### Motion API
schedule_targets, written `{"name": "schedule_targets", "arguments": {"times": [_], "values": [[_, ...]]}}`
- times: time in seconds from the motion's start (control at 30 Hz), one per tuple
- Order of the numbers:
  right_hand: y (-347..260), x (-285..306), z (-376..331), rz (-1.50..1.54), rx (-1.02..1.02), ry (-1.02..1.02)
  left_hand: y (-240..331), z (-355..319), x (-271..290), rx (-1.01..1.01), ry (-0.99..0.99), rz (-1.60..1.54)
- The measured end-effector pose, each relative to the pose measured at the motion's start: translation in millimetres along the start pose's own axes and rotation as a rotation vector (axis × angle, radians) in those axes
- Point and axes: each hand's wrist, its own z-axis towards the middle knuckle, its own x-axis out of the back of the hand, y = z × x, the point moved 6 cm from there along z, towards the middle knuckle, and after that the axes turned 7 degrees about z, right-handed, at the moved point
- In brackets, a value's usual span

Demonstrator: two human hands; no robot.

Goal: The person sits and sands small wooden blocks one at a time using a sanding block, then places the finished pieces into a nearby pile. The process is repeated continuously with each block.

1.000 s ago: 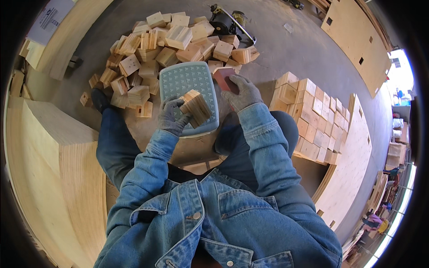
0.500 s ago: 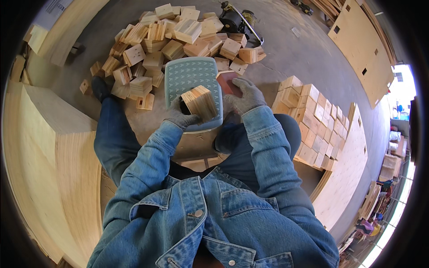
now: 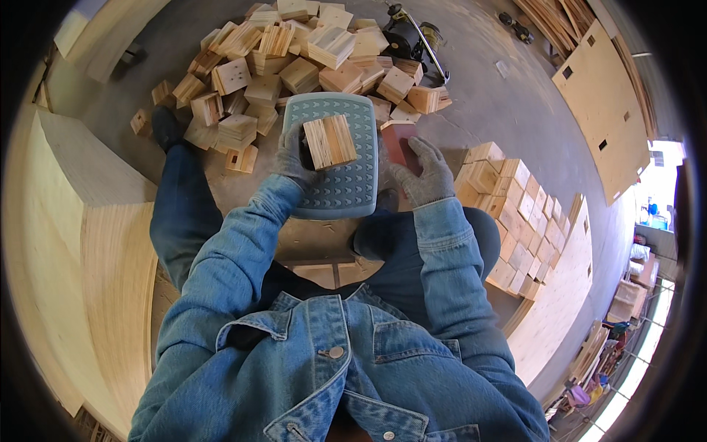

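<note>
My left hand [image 3: 296,158], in a grey glove, is closed round the left side of a wooden block [image 3: 329,141] with striped, layered grain. That block is over a blue-green plastic stool [image 3: 346,199] with a studded top, between my knees. To the right of the stool, my gloved right hand [image 3: 427,175] grips a sanding block [image 3: 400,141], a flat piece with a reddish-brown face and a pale wooden edge. The two held pieces are apart. Part of my left fingers is hidden behind the wooden block.
Beyond the stool lies a loose heap of wooden blocks [image 3: 261,88], with a power tool [image 3: 412,37] at its far right. Neatly stacked blocks [image 3: 515,214] stand by my right knee. A large pale wooden panel structure [image 3: 110,258] rises on my left. Plywood sheets [image 3: 604,96] lean far right.
The wooden block in my left hand has turned, showing its striped side more squarely. My right hand has moved right with the sanding block, away from the stool. The whole view has shifted slightly.
</note>
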Motion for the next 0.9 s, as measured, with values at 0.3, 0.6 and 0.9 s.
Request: {"name": "schedule_targets", "arguments": {"times": [0.3, 0.6, 0.9], "values": [[-58, -38, -65, -0.234, 0.409, 0.098, 12, -3, -13, -0.09, -0.003, -0.301], [-72, -75, -43, -0.517, 0.393, 0.075, 21, 2, -15, -0.223, 0.002, -0.373], [-42, -98, 103, 0.115, 0.256, 0.017, 28, -5, -1, -0.267, 0.108, -0.216]]}}
